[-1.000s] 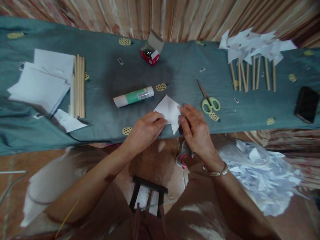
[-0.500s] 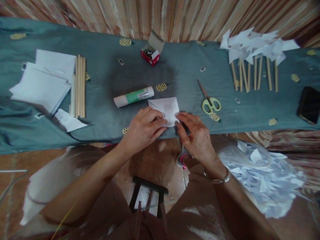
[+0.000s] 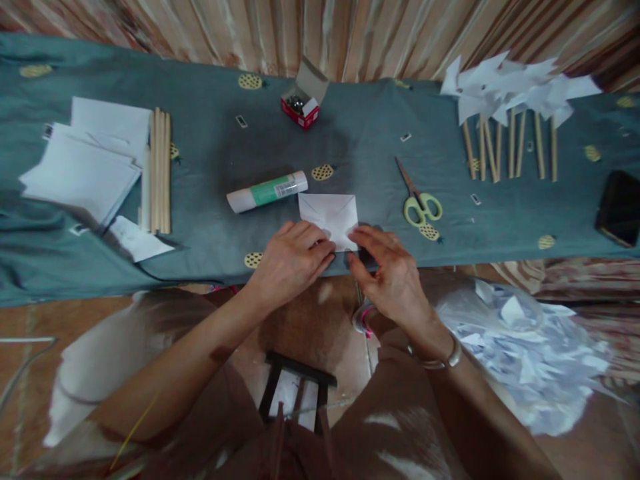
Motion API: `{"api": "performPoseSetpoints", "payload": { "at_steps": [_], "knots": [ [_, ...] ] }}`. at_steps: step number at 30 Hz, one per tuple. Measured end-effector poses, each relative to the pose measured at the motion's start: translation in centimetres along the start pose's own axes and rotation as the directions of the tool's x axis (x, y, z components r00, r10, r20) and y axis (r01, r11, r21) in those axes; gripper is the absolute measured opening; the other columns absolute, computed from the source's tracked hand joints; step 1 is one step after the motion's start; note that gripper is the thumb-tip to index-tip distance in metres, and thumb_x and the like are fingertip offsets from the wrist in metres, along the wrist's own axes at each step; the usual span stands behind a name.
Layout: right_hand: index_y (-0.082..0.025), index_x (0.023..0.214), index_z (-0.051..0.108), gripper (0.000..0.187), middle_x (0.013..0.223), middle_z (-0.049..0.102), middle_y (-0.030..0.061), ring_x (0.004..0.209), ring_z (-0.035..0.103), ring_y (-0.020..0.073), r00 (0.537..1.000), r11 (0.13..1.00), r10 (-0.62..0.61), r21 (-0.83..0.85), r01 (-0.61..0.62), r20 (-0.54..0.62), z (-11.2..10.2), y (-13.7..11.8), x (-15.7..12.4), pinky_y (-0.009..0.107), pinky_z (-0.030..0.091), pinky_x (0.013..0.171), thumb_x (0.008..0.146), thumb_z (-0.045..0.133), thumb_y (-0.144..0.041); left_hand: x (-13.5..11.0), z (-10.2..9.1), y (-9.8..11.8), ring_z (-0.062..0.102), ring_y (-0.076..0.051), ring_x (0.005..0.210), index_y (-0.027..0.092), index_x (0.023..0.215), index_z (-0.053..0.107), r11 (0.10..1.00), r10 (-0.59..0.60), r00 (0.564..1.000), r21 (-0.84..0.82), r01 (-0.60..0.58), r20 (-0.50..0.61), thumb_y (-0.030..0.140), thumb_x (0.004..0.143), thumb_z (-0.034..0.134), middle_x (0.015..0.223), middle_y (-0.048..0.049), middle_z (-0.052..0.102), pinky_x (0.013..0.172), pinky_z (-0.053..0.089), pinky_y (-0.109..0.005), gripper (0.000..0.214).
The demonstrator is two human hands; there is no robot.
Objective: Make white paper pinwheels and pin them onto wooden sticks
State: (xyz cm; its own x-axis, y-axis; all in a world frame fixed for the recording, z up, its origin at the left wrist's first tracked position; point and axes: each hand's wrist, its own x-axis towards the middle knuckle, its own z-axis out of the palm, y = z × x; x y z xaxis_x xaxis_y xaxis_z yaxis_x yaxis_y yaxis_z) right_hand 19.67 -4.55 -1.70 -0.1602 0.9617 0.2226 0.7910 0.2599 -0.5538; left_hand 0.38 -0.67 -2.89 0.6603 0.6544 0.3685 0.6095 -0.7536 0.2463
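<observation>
A small white folded paper (image 3: pixel 329 210), with crease lines meeting near its middle, lies near the front edge of the cloth-covered table. On its lower left corner my left hand (image 3: pixel 295 260) is closed, thumb and fingertips together. My right hand (image 3: pixel 393 267) grips the lower right edge, fingertips on the paper and thumb just below; part of the paper is hidden under the fingers. A glue stick (image 3: pixel 267 192) with a green label lies just beyond my left hand. To the right of the paper, green-handled scissors (image 3: pixel 420 203) rest with blades pointing away.
At left are stacked white paper sheets (image 3: pixel 80 170) and several wooden sticks (image 3: pixel 161 173). A red open box (image 3: pixel 300 112) holds small metal pieces. Paper pinwheels (image 3: pixel 515 93) lie at far right, above a phone (image 3: pixel 619 208). A bag of paper scraps (image 3: pixel 525 360) stands below.
The folded paper has turned slightly and sits more squarely to the table edge. My right thumb has spread a little from the fingers. My left fingers have shifted slightly down.
</observation>
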Motion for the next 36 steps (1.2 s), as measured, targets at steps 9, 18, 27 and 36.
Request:
{"api": "performPoseSetpoints", "payload": {
  "at_steps": [9,18,27,36],
  "knots": [
    [-0.017,0.112,0.068,0.03,0.119,0.07,0.0129,0.111,0.065,0.027,1.0,1.0,-0.022,0.003,0.022,-0.013,-0.4,0.1,0.2,0.049,0.051,0.1,0.085,0.06,-0.023,0.2,0.0,0.3,0.058,-0.02,0.077,0.016,0.085,0.068,0.999,-0.004,1.0,0.04,0.004,0.007,0.021,0.094,0.053,0.082,-0.005,0.067,0.068,0.04,-0.033,0.017],
    [-0.024,0.097,0.073,0.016,0.116,0.071,0.0067,0.111,0.065,0.022,0.997,0.949,0.079,0.306,-0.079,0.013,-1.1,1.4,0.6,0.045,0.05,0.102,0.083,0.066,-0.02,-0.4,-0.1,0.3,0.058,-0.018,0.076,0.016,0.083,0.066,1.0,0.026,0.999,-0.004,-0.026,-0.03,0.019,0.094,0.051,0.083,-0.0048,0.067,0.069,0.041,-0.032,0.018],
    [-0.026,0.088,0.073,0.01,0.118,0.069,0.0042,0.116,0.062,0.0204,0.989,0.875,0.108,0.463,-0.142,0.101,-0.9,1.2,0.8,0.044,0.046,0.106,0.081,0.07,-0.019,-0.8,-0.4,0.4,0.058,-0.019,0.079,0.015,0.087,0.066,0.998,0.053,0.999,-0.033,-0.053,-0.009,0.018,0.093,0.052,0.086,-0.0054,0.068,0.07,0.044,-0.033,0.016],
    [-0.022,0.078,0.069,0.003,0.122,0.066,0.0079,0.105,0.065,0.022,0.99,0.926,0.128,0.35,-0.14,0.056,-0.3,1.1,0.9,0.047,0.048,0.099,0.079,0.067,-0.021,-1.0,-0.2,0.9,0.062,-0.019,0.082,0.013,0.102,0.064,0.997,0.031,0.998,-0.069,-0.035,-0.063,0.017,0.093,0.052,0.09,-0.0068,0.07,0.073,0.049,-0.033,0.015]
  ]
}}
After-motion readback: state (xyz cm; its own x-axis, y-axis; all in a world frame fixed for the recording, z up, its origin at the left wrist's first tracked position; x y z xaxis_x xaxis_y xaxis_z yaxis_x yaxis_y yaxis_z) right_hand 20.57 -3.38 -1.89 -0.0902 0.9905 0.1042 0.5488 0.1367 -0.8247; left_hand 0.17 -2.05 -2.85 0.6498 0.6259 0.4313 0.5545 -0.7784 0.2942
